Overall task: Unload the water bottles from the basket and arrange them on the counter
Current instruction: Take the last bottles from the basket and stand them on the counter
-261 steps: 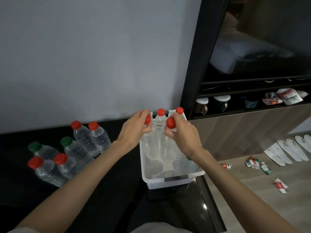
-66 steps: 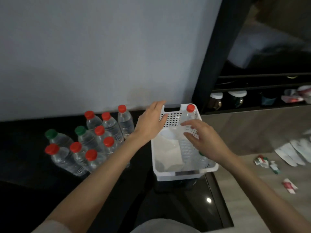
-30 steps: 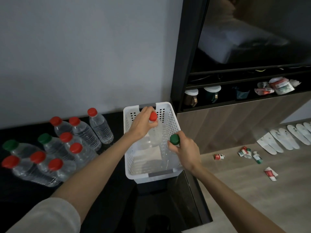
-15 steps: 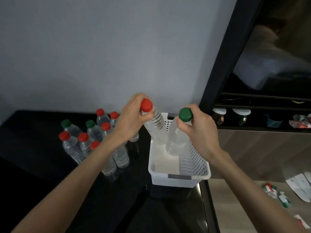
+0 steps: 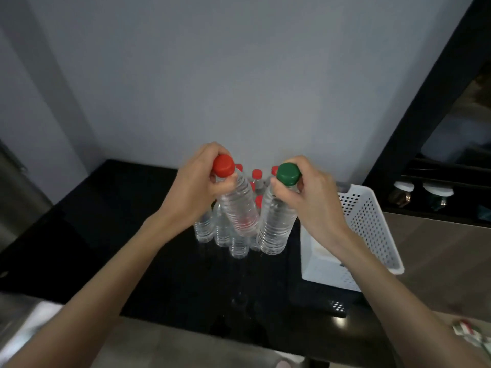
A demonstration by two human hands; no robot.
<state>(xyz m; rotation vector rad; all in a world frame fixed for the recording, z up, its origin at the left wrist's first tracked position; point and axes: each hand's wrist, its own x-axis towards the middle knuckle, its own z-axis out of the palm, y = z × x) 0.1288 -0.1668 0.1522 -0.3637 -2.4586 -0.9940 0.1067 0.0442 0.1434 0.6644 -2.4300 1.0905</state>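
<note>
So, both hands are busy at once here. Left hand [image 5: 196, 189] has its fingers [image 5: 206, 152] curled tight round the neck of a red-capped bottle [image 5: 239, 208], thumb tucked just under the cap. The bottle hangs tilted with its bottom swinging toward the right. Right hand [image 5: 310, 205] is doing the same thing with a green-capped bottle [image 5: 276, 227]: fingers wrapped round the neck right below the cap, bottle leaning the other way so the two bottoms nearly meet.

Both bottles are clear ribbed plastic, and both are out of the basket [image 5: 372, 224], held over the black worktop [image 5: 106, 235] just left of it. The red-capped one is clearly up in the air. The green-capped one sits lower and I honestly can't tell if its base touches the worktop.

Right behind and under them is a bunch of bottles [image 5: 206, 229] standing upright on the worktop, packed close together, a few red caps poking up between the two hands. The basket is white with perforated sides, parked at the right end of the worktop, and the right forearm crosses in front of its near-left corner. Plain grey wall [image 5: 239, 75] behind, and off to the right a dark shelf [image 5: 451, 208] with a couple of white-lidded jars [image 5: 403, 187].
</note>
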